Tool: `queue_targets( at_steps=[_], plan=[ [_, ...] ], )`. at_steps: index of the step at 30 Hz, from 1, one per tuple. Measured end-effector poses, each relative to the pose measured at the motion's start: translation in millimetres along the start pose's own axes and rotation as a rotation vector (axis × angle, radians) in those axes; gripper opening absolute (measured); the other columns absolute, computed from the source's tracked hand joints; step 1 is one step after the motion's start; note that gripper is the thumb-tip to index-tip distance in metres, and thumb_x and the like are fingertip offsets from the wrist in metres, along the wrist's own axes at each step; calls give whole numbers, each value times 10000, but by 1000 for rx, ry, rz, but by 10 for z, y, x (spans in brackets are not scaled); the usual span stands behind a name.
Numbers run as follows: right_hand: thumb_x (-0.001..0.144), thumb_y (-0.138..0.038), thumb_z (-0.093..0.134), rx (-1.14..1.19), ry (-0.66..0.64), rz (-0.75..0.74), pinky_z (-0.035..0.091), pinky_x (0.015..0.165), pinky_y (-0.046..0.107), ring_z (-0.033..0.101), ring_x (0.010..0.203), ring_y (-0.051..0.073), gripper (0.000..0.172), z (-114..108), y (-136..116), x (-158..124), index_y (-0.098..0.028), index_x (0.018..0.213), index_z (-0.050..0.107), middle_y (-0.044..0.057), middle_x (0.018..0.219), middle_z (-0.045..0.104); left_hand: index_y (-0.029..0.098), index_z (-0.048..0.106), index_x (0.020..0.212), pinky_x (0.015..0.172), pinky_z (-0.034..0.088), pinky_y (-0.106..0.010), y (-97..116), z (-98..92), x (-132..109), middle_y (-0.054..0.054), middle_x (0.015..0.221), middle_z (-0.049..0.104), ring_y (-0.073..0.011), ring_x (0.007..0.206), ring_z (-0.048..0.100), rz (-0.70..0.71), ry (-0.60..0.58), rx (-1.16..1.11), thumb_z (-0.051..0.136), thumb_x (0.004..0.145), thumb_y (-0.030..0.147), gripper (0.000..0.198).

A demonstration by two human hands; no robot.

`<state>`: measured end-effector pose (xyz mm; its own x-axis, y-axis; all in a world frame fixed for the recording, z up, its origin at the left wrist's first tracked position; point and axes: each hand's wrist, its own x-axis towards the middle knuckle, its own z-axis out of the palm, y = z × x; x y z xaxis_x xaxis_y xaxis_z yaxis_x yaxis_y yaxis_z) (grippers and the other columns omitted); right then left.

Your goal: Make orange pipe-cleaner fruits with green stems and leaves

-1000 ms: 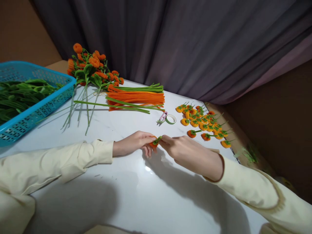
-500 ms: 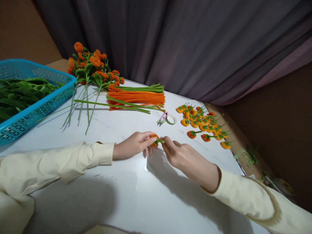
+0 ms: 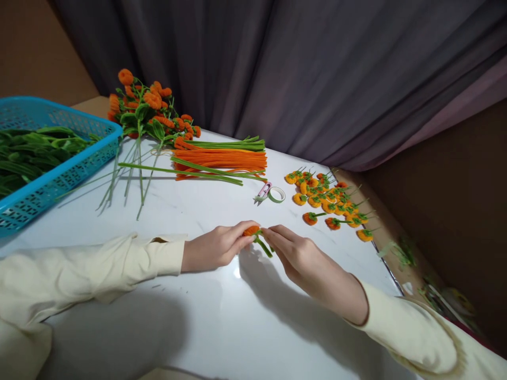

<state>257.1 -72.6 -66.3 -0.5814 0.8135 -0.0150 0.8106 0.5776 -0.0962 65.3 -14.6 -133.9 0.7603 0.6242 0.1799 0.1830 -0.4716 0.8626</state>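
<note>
Between my hands, above the white table, is a small orange pipe-cleaner flower (image 3: 251, 231) with green stem pieces (image 3: 263, 247) at its base. My left hand (image 3: 219, 245) pinches the orange head between thumb and fingers. The fingertips of my right hand (image 3: 295, 252) are closed on the green part at the flower's right side. Two green ends point down and to the right below those fingertips. Beyond my hands lie pink-handled scissors (image 3: 263, 193) and a roll of pale green tape (image 3: 277, 195).
Orange and green pipe cleaners (image 3: 222, 158) lie in a bundle at the back. Finished orange flowers (image 3: 148, 105) with long stems are heaped behind a blue basket (image 3: 59, 174) of green leaves (image 3: 35, 153). Several small flower heads (image 3: 328, 198) lie at the right, near the table edge.
The flower has turned in my hands, so its green ends now hang down to the right. My right hand has shifted slightly, and my left fingers have closed more beneath the head.
</note>
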Motion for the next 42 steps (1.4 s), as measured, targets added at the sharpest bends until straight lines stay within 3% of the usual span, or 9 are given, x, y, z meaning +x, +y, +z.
queue_targets(
  at_steps=[3, 7, 12, 17, 22, 26, 30, 36, 42],
  plan=[
    [778, 48, 359, -128, 15, -44, 499, 556, 248, 605, 700, 149, 463, 10, 9, -8, -111, 1197, 473, 112, 990, 556, 172, 459, 1176, 650, 473, -238, 20, -9, 18, -29, 805, 648, -126, 640, 582, -63, -5, -100, 343, 936, 308, 298],
    [721, 74, 361, -475, 29, -116, 494, 473, 263, 621, 749, 202, 540, 37, 0, -33, -5, 1249, 443, 186, 1044, 548, 148, 491, 1124, 571, 484, -229, 43, -24, 65, -23, 740, 636, -115, 577, 562, -122, -3, -283, 385, 922, 334, 294],
    [777, 63, 341, -679, 16, -153, 464, 383, 243, 617, 702, 180, 484, 65, -40, 8, 0, 1238, 475, 216, 1108, 546, 138, 489, 1119, 583, 490, -250, 38, -9, 64, -34, 742, 640, -119, 572, 560, -136, -11, -335, 398, 917, 342, 301],
    [800, 54, 317, -754, 37, -199, 456, 373, 243, 610, 677, 179, 460, 82, -29, 40, 21, 1227, 483, 228, 1076, 588, 143, 499, 1092, 597, 489, -257, 30, 4, 49, -30, 756, 638, -117, 582, 567, -171, -20, -408, 416, 916, 359, 290],
    [820, 34, 325, -796, 128, -297, 434, 368, 250, 615, 658, 201, 406, 87, 39, -4, 59, 1180, 510, 269, 1041, 628, 137, 506, 1058, 553, 480, -257, 27, 18, 70, -38, 776, 637, -115, 562, 585, -209, -48, -634, 434, 910, 385, 298],
    [828, 27, 321, -846, 105, -345, 418, 358, 253, 615, 670, 210, 397, 80, 63, -29, 84, 1173, 509, 314, 1106, 592, 119, 513, 1002, 537, 488, -258, 28, 41, 89, -65, 789, 633, -158, 675, 620, -229, -52, -761, 485, 880, 401, 309],
    [816, 30, 336, -870, 57, -327, 420, 353, 237, 620, 663, 197, 414, 91, 32, -28, 67, 1186, 517, 306, 1160, 567, 126, 511, 1006, 552, 494, -259, 24, 52, 85, -68, 820, 639, -143, 657, 614, -228, -55, -711, 459, 896, 396, 296],
    [783, 51, 318, -800, 99, -290, 423, 331, 246, 644, 608, 199, 443, 142, -15, -7, 66, 1178, 520, 306, 1135, 582, 154, 494, 1039, 566, 474, -265, 45, 44, 60, -18, 761, 631, -112, 550, 581, -252, -10, -513, 432, 909, 384, 271],
    [794, 49, 340, -787, 137, -293, 421, 328, 249, 650, 611, 207, 383, 161, -11, 13, 90, 1119, 538, 327, 1092, 595, 156, 485, 1038, 566, 471, -268, 31, 50, 55, -28, 784, 641, -119, 554, 597, -239, -12, -557, 418, 915, 393, 276]
  ],
)
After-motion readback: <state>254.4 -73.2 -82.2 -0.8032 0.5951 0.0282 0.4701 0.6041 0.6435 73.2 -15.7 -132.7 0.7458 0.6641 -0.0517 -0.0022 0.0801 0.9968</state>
